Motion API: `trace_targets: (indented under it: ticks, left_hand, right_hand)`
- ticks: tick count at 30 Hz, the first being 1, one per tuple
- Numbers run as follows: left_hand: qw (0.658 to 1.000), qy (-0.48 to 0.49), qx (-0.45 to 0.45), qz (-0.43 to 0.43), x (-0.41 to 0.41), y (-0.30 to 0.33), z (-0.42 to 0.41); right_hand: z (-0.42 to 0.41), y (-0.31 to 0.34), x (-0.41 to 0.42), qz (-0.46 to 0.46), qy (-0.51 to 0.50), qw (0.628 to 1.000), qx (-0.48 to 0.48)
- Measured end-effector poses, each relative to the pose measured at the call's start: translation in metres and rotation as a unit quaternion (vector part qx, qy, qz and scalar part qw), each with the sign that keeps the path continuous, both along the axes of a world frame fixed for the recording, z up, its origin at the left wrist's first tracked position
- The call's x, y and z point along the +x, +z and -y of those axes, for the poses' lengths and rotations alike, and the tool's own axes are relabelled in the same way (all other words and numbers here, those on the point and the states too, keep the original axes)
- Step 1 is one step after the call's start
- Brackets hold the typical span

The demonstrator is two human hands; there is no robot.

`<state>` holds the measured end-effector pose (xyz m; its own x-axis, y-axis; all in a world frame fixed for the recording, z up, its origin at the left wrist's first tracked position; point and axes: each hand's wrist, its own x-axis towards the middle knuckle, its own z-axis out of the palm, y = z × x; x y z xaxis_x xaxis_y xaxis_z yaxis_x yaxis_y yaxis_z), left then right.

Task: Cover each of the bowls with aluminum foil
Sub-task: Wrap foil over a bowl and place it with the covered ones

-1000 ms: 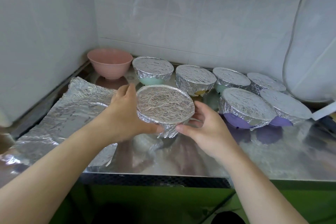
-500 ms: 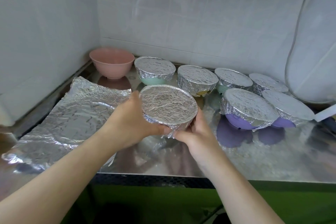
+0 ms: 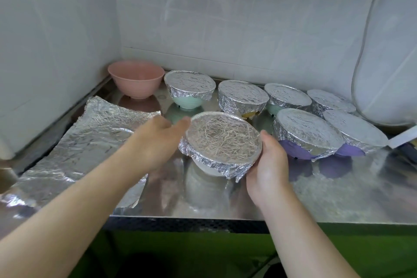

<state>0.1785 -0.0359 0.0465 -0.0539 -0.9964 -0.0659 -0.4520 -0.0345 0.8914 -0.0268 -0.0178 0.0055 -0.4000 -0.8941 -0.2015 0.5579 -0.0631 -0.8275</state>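
Foil-covered bowl [image 3: 223,142]: tilted, raised over the steel counter [image 3: 316,192].
Right hand [image 3: 267,165]: fingers curled round the bowl's right edge.
Left hand [image 3: 158,140]: blurred, fingers extended, beside bowl's left rim.
Pink bowl [image 3: 136,79]: uncovered, back left corner.

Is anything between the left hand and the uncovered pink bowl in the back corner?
Nothing visible does. The left hand is beside the white foil-covered bowl that the right hand holds. The pink bowl stands beyond it, with only the flat foil sheet and bare counter between.
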Motion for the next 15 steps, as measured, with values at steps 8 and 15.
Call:
trace_targets:
  ticks: [8,15]
  left_hand:
    - [0.995,0.019,0.012,-0.096,-0.024,-0.017,-0.013]
    - [0.993,0.037,0.010,-0.107,-0.024,-0.022,-0.009]
  right_hand:
    - [0.006,0.007,0.019,0.073,-0.052,0.996,-0.001]
    - [0.009,0.008,0.009,0.053,-0.005,0.999,0.009]
